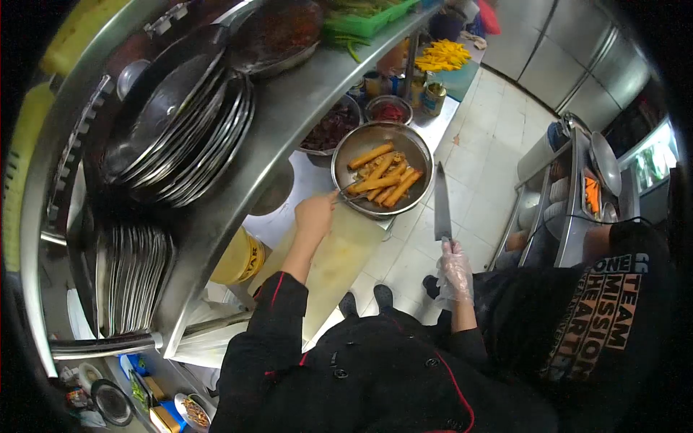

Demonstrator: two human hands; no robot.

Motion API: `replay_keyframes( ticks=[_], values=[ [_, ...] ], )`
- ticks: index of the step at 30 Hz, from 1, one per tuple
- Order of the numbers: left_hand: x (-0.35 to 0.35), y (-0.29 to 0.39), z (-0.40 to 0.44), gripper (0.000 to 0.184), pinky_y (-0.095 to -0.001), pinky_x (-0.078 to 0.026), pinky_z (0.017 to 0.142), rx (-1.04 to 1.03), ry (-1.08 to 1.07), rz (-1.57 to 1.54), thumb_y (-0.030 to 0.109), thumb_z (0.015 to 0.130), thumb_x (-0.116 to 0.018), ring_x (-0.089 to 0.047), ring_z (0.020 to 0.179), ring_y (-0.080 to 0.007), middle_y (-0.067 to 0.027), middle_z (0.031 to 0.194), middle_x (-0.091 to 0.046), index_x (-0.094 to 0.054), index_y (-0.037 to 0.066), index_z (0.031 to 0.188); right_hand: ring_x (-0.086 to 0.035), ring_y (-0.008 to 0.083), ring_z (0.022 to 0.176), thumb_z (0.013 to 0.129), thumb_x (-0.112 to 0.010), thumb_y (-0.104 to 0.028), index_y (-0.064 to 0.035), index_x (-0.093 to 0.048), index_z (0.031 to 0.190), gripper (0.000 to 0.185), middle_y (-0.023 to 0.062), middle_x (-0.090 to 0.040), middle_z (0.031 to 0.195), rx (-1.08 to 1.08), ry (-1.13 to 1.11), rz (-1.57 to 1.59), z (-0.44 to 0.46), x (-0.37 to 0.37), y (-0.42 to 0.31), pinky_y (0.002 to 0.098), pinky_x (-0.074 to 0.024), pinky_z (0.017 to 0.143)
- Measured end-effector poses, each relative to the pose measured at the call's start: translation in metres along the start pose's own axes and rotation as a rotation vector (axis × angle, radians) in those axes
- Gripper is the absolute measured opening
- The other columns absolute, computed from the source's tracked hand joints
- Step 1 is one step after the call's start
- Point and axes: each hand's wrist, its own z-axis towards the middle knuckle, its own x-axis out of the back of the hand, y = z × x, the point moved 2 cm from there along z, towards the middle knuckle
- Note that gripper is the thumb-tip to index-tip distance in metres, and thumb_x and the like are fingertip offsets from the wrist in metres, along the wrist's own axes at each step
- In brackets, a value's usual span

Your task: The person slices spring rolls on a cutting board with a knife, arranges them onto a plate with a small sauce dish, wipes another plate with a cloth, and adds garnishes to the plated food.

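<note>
My left hand (315,216) is closed around thin metal tongs (348,192), whose ends reach into a steel bowl (338,169). Several golden fried spring rolls (382,177) lie heaped in that bowl. In a clear plastic glove, my right hand (456,270) grips a large kitchen knife (442,206) by the handle. Its blade points away from me, over the floor and to the right of the bowl. Below my left forearm a pale cutting board (339,249) lies on the counter.
Stacked metal plates (209,137) fill the steel shelf (289,130) at left. Beyond the bowl are a bowl of dark red pieces (332,130), a smaller red bowl (390,110) and cut yellow strips (444,55). Close at my right stands a person in black (606,310).
</note>
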Motion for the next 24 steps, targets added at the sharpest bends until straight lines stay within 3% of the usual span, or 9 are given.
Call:
replay_keyframes(
  ticks=[4,6,7,9,15,24],
  values=[
    [-0.006,-0.007,0.013,0.011,-0.043,-0.049,0.061,-0.019,0.042,0.002,0.015,0.078,-0.06,-0.063,0.069,-0.0316,-0.0139,0.073,-0.065,-0.066,0.008,0.084,-0.047,0.0109,0.051,0.092,-0.05,-0.036,-0.0047,-0.054,0.113,0.038,0.001,-0.049,0.061,0.059,0.108,0.062,-0.001,0.014,0.007,0.0289,-0.0383,0.048],
    [0.0,-0.006,0.011,0.011,-0.044,-0.049,0.062,-0.023,0.02,0.014,0.015,0.077,-0.061,-0.064,0.07,-0.0319,-0.0151,0.073,-0.065,-0.063,0.004,0.073,-0.046,0.0104,0.05,0.093,-0.05,-0.034,-0.0039,-0.052,0.113,0.036,0.0005,-0.048,0.059,0.046,0.13,0.146,-0.003,0.019,0.016,0.028,-0.0375,0.047],
    [-0.002,-0.007,0.012,0.011,-0.0443,-0.049,0.063,-0.025,0.037,0.0,0.014,0.076,-0.061,-0.063,0.07,-0.0325,-0.0157,0.073,-0.064,-0.063,0.004,0.073,-0.041,0.0082,0.048,0.093,-0.051,-0.031,-0.0037,-0.053,0.112,0.033,-0.0019,-0.045,0.058,0.033,0.135,0.179,-0.01,0.021,0.014,0.0269,-0.035,0.044],
    [-0.008,-0.011,0.009,0.01,-0.045,-0.049,0.064,-0.028,0.058,-0.023,0.013,0.074,-0.063,-0.063,0.07,-0.0337,-0.0168,0.074,-0.064,-0.063,0.003,0.071,-0.042,0.0083,0.045,0.092,-0.052,-0.038,-0.0067,-0.053,0.105,0.034,-0.0021,-0.045,0.058,0.097,0.144,0.271,-0.01,0.024,0.031,0.025,-0.0338,0.041],
    [0.015,-0.011,-0.019,0.008,-0.044,-0.048,0.063,0.039,0.1,-0.163,0.014,0.078,-0.06,-0.062,0.072,-0.0349,-0.0147,0.075,-0.064,-0.065,0.007,0.078,-0.039,0.0059,0.038,0.091,-0.055,-0.039,-0.0102,-0.052,0.104,0.032,-0.0041,-0.044,0.054,0.049,0.199,0.59,-0.045,0.031,0.043,0.0205,-0.03,0.034],
    [0.036,-0.03,-0.075,0.019,-0.0418,-0.047,0.067,0.269,0.161,-0.363,0.02,0.083,-0.057,-0.063,0.075,-0.0329,-0.014,0.085,-0.066,-0.067,0.011,0.097,-0.037,0.0066,0.037,0.091,-0.053,-0.042,-0.0155,-0.052,0.111,0.033,-0.0041,-0.041,0.053,0.029,0.252,0.531,-0.067,0.042,0.07,0.0207,-0.0285,0.033]
  ],
)
